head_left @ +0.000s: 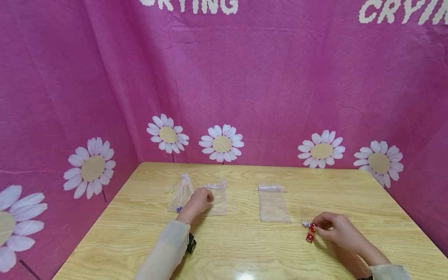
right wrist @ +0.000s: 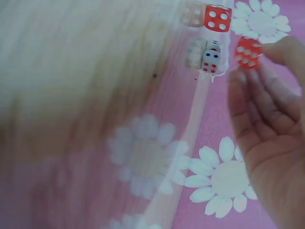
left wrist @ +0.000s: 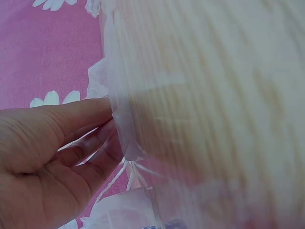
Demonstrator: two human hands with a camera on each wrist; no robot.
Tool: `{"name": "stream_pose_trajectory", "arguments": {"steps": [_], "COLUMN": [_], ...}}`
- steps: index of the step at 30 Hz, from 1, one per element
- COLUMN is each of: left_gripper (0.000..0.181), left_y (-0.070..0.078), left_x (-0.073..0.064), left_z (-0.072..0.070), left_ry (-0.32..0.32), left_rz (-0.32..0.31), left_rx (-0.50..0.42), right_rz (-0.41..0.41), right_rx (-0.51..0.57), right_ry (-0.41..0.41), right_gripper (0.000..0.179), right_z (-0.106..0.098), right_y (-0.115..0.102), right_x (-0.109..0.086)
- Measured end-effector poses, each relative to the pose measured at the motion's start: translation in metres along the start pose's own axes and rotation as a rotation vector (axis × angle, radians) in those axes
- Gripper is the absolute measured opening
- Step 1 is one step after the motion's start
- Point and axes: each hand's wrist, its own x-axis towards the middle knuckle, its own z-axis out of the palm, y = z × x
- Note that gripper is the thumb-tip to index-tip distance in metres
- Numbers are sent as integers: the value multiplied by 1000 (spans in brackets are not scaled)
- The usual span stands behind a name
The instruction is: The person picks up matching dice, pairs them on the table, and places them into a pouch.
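My right hand [head_left: 337, 231] pinches a red die [right wrist: 248, 52] between thumb and fingertips, low over the right part of the table. Beside it lie a second red die [head_left: 309, 238] and white dice [head_left: 305, 223] with coloured pips. On the left, my left hand [head_left: 200, 200] is at the near-left side of a sheer drawstring bag [head_left: 220, 201]; the left wrist view shows thumb and fingers pinching the thin fabric [left wrist: 125, 126]. Just left of that hand, another sheer bag [head_left: 184, 189] has a blue die [head_left: 179, 209] at its bottom, partly behind the wrist.
A third sheer drawstring bag [head_left: 274, 206] lies flat between the two hands. The wooden table [head_left: 238, 249] ends at a pink cloth [head_left: 245, 97] with white daisies, which hangs behind and at both sides.
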Motion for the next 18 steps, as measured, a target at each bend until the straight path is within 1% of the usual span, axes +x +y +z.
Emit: {"name": "stream_pose_trajectory", "arguments": {"steps": [3,6,8,11,18], "left_gripper": [8,9,9,9,9], "left_y": [-1,-1,-1,-2,-1], "left_x": [0,0,0,0,-1], "left_z": [0,0,0,0,1], "left_ry": [-1,-2,2,8,1], "left_rz": [-5,0,8,17,9], "left_rx": [-1,3,6,13,3], "right_rz": [22,63,80,102,141], "right_rx": [58,115,145,189,244], "right_ry": [83,119,128,118,115], "right_gripper": [11,10,9,10,10], "right_z": [-1,-2,-2,-4,-4], "right_y": [-3,-5,-6,-8,-14], "right_x": [-3,-6,-8,-11,-17]}}
